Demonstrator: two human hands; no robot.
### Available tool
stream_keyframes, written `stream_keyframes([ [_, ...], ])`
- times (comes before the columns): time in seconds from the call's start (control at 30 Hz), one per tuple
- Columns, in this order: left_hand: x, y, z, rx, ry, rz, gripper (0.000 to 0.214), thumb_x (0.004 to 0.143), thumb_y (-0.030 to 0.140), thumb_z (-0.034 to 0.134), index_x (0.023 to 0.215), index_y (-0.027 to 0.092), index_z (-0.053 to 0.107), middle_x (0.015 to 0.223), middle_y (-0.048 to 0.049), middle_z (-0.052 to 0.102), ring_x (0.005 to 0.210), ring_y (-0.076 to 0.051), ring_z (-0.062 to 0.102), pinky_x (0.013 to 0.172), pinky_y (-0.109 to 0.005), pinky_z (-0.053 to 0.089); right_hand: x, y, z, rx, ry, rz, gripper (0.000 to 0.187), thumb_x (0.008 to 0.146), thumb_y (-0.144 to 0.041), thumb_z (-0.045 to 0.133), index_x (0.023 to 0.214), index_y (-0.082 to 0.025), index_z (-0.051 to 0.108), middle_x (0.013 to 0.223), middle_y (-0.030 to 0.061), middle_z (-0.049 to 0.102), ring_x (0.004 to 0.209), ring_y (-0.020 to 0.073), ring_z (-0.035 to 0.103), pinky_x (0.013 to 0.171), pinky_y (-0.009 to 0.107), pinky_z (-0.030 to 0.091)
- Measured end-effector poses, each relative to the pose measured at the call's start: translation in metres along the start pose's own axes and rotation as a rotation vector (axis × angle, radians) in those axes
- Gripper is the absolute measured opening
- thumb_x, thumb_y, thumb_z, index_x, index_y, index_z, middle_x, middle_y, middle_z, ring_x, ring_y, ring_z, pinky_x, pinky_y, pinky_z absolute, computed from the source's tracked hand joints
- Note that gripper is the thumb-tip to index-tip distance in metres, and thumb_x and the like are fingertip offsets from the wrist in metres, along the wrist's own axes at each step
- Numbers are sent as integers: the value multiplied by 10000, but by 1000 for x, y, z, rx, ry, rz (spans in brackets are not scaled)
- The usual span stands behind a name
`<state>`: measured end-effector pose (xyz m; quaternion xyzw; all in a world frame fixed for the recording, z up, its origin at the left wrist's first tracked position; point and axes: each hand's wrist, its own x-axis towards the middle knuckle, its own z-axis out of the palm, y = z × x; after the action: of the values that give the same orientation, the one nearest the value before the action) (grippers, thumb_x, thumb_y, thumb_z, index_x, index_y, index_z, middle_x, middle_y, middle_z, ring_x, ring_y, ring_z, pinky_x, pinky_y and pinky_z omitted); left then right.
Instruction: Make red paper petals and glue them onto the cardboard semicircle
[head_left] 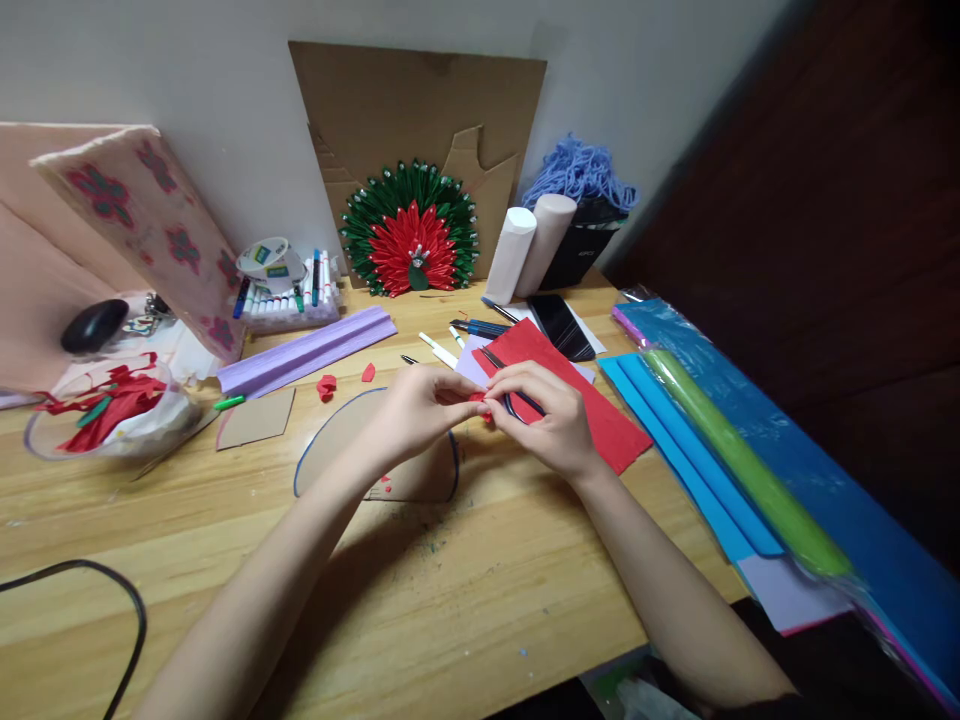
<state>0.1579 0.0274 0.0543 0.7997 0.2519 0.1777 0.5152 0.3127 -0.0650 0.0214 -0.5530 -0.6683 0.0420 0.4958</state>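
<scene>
My left hand point(429, 408) and my right hand point(546, 415) meet over the desk, fingertips pinching a small piece of red crepe paper point(485, 408) between them. Scissors point(493, 358) with dark handles lie behind my right fingers, partly hidden. Under that hand is a folded sheet of red crepe paper point(619, 435). Beneath my left hand and wrist rests a rounded cardboard piece point(337, 450) edged in blue, with tiny red scraps on it. A crumpled red bit point(326, 388) and a red petal-shaped scrap point(368, 372) lie to the left.
A peacock-like paper fan point(412, 230) in green and red leans on cardboard point(420, 100) at the wall. Left are a plastic bowl of scraps point(105, 420), a purple paper roll point(307, 350) and markers point(289, 305). Blue and green sheets point(742, 460) line the right edge.
</scene>
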Motion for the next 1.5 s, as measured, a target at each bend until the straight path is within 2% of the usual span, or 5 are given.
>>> stream_keyframes([
  [0.23, -2, 2, -2, 189, 37, 127, 149, 801, 219, 602, 869, 177, 728, 829, -39, 737, 705, -143, 666, 637, -231, 493, -1, 0, -1, 59, -10, 74, 75, 788, -145, 604, 803, -211, 638, 811, 24, 650, 774, 160, 625, 722, 301, 507],
  [0.5, -2, 1, -1, 215, 44, 156, 166, 820, 254, 592, 891, 195, 729, 821, -27, 735, 683, -132, 647, 625, -231, 473, -1, 0, -1, 134, 4, 142, 49, 778, -165, 638, 797, -205, 658, 801, 29, 647, 755, 159, 623, 700, 303, 518],
  [0.83, -1, 0, -1, 223, 80, 180, 197, 829, 313, 584, 885, 188, 725, 810, -24, 729, 671, -122, 625, 611, -224, 451, -2, 2, 2, 386, 53, 328, 98, 726, -229, 714, 803, -203, 660, 806, 28, 653, 733, 164, 650, 618, 287, 551],
  [1.13, -2, 1, -2, 248, 70, 163, 185, 839, 246, 555, 840, 179, 728, 793, -25, 731, 664, -130, 627, 580, -222, 435, -3, 1, 0, 255, 81, 240, 50, 740, -193, 702, 787, -204, 692, 802, 33, 666, 758, 173, 658, 697, 313, 543],
  [1.5, -2, 2, -2, 238, 75, 173, 199, 842, 261, 550, 876, 189, 733, 797, -34, 731, 672, -136, 622, 569, -221, 425, -5, 2, 0, 141, 155, 110, 89, 745, -144, 683, 778, -225, 699, 773, 18, 690, 734, 168, 655, 692, 317, 533],
])
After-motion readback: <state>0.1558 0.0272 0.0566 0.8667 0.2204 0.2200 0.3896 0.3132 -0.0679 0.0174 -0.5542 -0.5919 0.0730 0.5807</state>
